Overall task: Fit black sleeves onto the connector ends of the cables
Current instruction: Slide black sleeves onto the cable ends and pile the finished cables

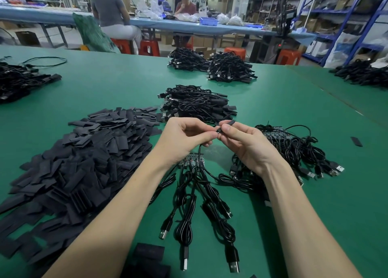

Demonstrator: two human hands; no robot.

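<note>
Above the green table [126, 82], my left hand [184, 137] pinches the end of a thin black cable [200, 152] that hangs down to a small row of circuit boards [192, 159]. My right hand [245, 143] pinches a flat black sleeve [230, 122] between thumb and forefinger, its tip meeting the cable end at my left fingertips. The connector itself is hidden between the fingers. A big heap of loose black sleeves [84, 158] lies to the left. Several USB cables [201, 214] fan out below my hands.
Cable bundles lie ahead [197, 104], farther back [212, 64], at the far left [19, 80], far right [363, 73] and under my right wrist [298, 154]. One stray sleeve [356, 141] lies at the right. People sit at a blue bench [147, 24] behind.
</note>
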